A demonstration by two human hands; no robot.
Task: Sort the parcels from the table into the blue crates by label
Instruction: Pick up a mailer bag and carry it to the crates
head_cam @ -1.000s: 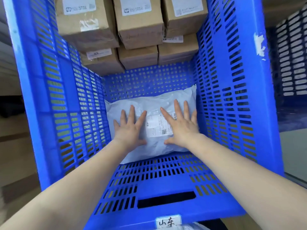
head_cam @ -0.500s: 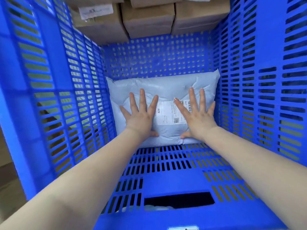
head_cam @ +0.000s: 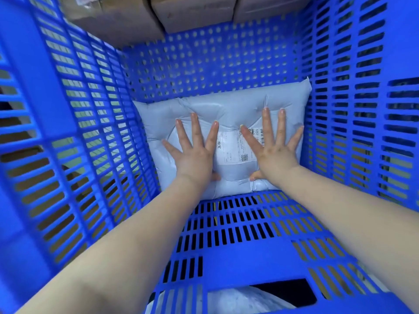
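Note:
A pale grey plastic mailer parcel (head_cam: 226, 109) lies flat on the bottom of a deep blue slatted crate (head_cam: 204, 64), pushed toward its far right corner. A white shipping label (head_cam: 233, 147) with a QR code faces up on it. My left hand (head_cam: 195, 152) presses on the parcel's left half with fingers spread and straight. My right hand (head_cam: 275, 148) presses on the right half the same way, partly covering the label's barcode. Both forearms reach down over the crate's near wall.
Brown cardboard boxes (head_cam: 192, 12) are stacked behind the crate's far wall. Another pale parcel (head_cam: 238, 300) shows through the handle slot of the near wall, outside the crate. The crate walls rise high on the left and right.
The view has dropped closer into the crate. Both hands stay flat on the parcel, their fingers spread a little wider. The parcel sits in the same far corner.

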